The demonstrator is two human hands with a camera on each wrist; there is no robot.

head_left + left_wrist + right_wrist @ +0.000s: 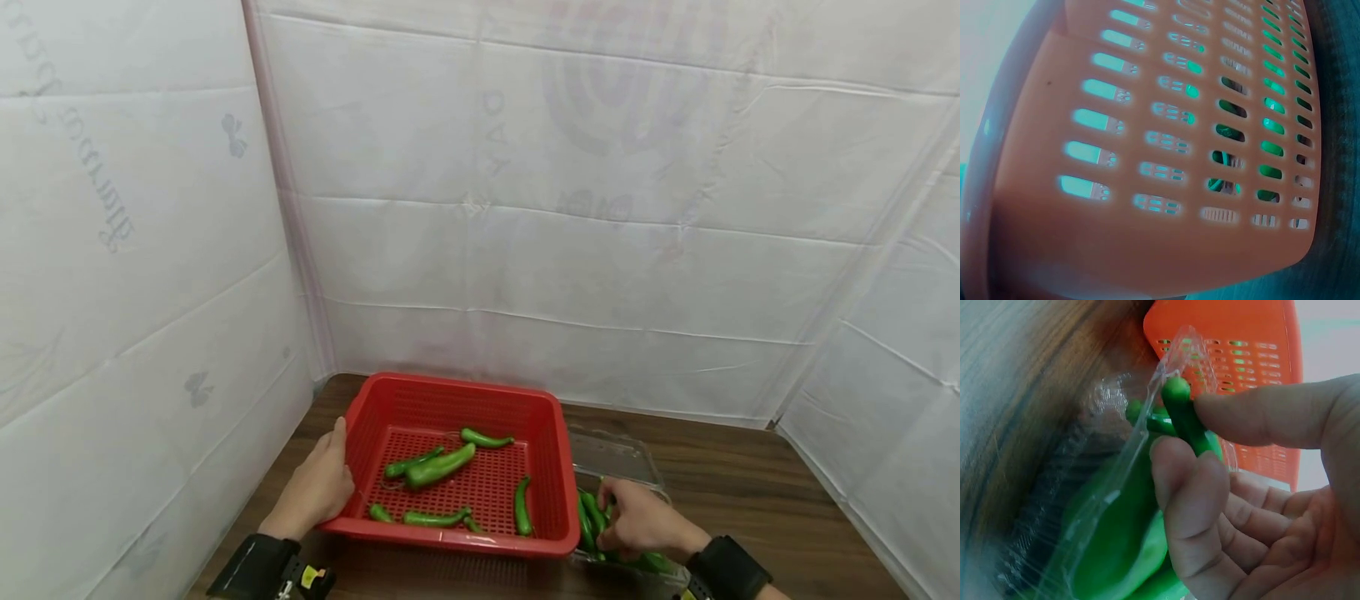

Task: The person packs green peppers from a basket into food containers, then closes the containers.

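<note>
A red perforated basket (pixel 551 454) sits on the wooden table and holds several green peppers (pixel 438 467). My left hand (pixel 318 487) rests flat against the basket's left wall (pixel 1147 156). To the basket's right lies a clear plastic container (pixel 615 454) with more green peppers (pixel 588 517). My right hand (pixel 637 517) reaches into it. In the right wrist view, its thumb and forefinger pinch one green pepper (pixel 1182 415) at the clear container's rim (pixel 1166 375).
White sheeting walls close in the table (pixel 750 483) at the back, left and right. Bare wood shows to the right of the clear container. Black straps sit on both wrists.
</note>
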